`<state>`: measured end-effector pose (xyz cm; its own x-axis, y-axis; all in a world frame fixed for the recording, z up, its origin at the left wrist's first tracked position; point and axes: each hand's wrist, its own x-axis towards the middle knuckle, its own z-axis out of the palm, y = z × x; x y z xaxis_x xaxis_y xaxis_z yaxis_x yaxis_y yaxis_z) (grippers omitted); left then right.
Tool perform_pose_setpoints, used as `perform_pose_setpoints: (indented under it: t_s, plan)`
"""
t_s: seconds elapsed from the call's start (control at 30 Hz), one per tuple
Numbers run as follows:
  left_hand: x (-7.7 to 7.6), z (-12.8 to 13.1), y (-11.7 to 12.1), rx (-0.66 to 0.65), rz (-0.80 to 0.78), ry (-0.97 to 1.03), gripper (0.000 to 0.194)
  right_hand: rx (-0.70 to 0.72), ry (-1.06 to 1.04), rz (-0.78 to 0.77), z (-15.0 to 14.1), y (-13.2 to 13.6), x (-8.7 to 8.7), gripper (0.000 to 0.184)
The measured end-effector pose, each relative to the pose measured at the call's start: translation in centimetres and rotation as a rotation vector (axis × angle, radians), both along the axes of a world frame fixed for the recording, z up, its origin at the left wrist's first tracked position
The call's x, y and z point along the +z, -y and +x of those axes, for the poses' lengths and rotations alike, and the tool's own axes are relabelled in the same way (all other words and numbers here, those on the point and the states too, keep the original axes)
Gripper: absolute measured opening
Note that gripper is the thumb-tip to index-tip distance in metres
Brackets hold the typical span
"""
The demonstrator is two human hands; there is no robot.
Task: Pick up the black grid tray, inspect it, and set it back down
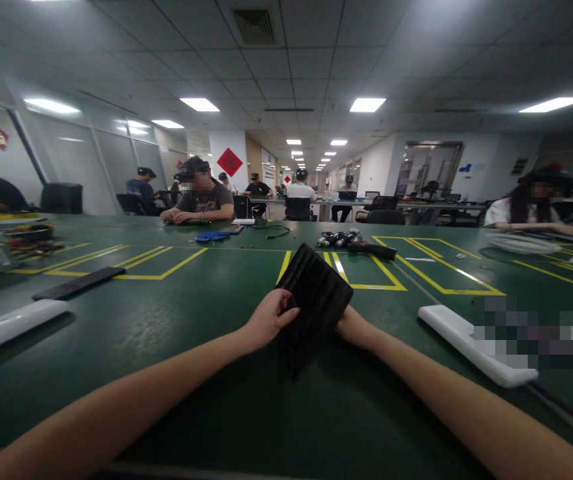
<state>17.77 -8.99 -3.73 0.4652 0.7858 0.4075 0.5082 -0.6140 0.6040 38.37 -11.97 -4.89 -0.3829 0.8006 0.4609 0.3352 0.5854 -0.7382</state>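
Note:
A black, flat, ribbed panel [315, 297] is held up at a tilt over the green table, and its exact kind cannot be made out. My left hand [272, 317] pinches its left side, thumb and fingertips closed near the edge. At the right edge my right hand [353, 325] grips it from behind, with most of its fingers hidden by the panel. Below, the panel's darker lower part [293, 360] blends into the table's shadow.
Yellow tape lines [366, 287] mark the green table [191, 400]. White bars [476, 347] lie right and left, with a dark bar [80, 283] at left. Beyond are bundled cables [339, 238], a black rod [372, 251] and a blue item [212, 237]. People [206, 193] sit across.

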Motion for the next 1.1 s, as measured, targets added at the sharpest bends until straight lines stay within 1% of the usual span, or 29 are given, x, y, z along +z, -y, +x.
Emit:
perform_pose_setpoints:
  t_s: [0.07,0.17,0.23,0.3,0.33,0.37,0.43,0.47,0.5,0.53,0.57,0.63,0.73,0.87,1.0,1.1]
  plan:
    - [-0.2,0.1,0.5,-0.016,-0.029,0.018,0.033,0.029,0.055,0.072,-0.2,0.3,0.2,0.035]
    - [0.1,-0.1,0.8,-0.049,-0.054,0.002,0.034,0.07,0.129,0.151,-0.6,0.8,0.7,0.042]
    - [0.6,-0.1,0.8,-0.068,-0.094,-0.008,0.035,0.107,0.178,0.158,-0.8,1.2,1.1,0.043]
    - [1.0,-0.1,0.7,-0.07,-0.199,0.028,0.036,0.126,0.206,0.145,-0.9,1.4,1.3,0.042]
    - [1.2,-0.2,0.5,-0.034,-0.283,0.095,0.034,0.123,0.204,0.132,-0.9,1.5,1.3,0.041]
    - [1.3,-0.3,0.3,0.034,-0.378,0.19,0.03,0.111,0.191,0.116,-0.9,1.6,1.3,0.041]
    - [1.4,-0.7,-0.4,0.224,-0.547,0.406,0.016,0.076,0.173,0.094,-0.8,1.7,1.3,0.043]
    - [1.5,-0.9,-0.7,0.313,-0.605,0.493,0.013,0.063,0.177,0.086,-0.7,1.7,1.3,0.045]
    - [1.5,-1.2,-1.1,0.375,-0.644,0.551,0.017,0.053,0.185,0.082,-0.7,1.8,1.4,0.046]
    - [1.6,-1.4,-1.3,0.402,-0.668,0.581,0.021,0.047,0.194,0.078,-0.6,1.8,1.4,0.048]
    - [1.7,-1.6,-1.5,0.398,-0.684,0.596,0.024,0.047,0.206,0.076,-0.6,1.9,1.5,0.049]
    - [2.0,-1.8,-1.4,0.358,-0.729,0.627,0.021,0.061,0.232,0.083,-0.7,1.8,1.6,0.05]
    - [2.5,-1.6,-0.5,0.259,-0.78,0.624,0.011,0.094,0.25,0.122,-0.8,1.7,1.5,0.048]
    - [2.5,-1.2,0.6,0.092,-0.8,0.524,0.024,0.102,0.204,0.15,-0.9,1.5,1.3,0.045]
    - [2.5,-1.0,1.1,-0.074,-0.901,0.517,0.02,0.14,0.17,0.135,-1.0,1.6,1.4,0.044]
    - [2.6,-0.9,1.3,-0.171,-0.985,0.527,0.017,0.146,0.169,0.135,-1.0,1.7,1.6,0.043]
